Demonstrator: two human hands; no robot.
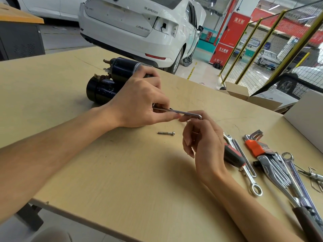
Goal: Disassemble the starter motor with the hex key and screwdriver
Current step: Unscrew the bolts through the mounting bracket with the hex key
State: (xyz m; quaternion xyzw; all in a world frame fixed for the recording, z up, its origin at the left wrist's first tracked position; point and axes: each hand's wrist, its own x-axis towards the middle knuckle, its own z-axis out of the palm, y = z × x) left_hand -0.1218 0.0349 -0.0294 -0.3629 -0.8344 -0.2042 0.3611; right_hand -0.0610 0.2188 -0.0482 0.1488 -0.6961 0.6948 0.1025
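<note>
starter motor (111, 81) toward bench's far edge | my left hand (139, 102) steadies it, pinching hex key (181, 112) | my right hand (201, 137) grips key's bend | risk: key slips out, rounding the socket | freed bolt (166, 133) could roll off

A pale wooden table (122, 172) is seen, with a black starter motor (104, 84) laid at the far side. One loose bolt (166, 133) is left mid-table; wrenches (272, 172), a screwdriver (233, 157) and a hex key set (257, 145) are spread at right.
</note>
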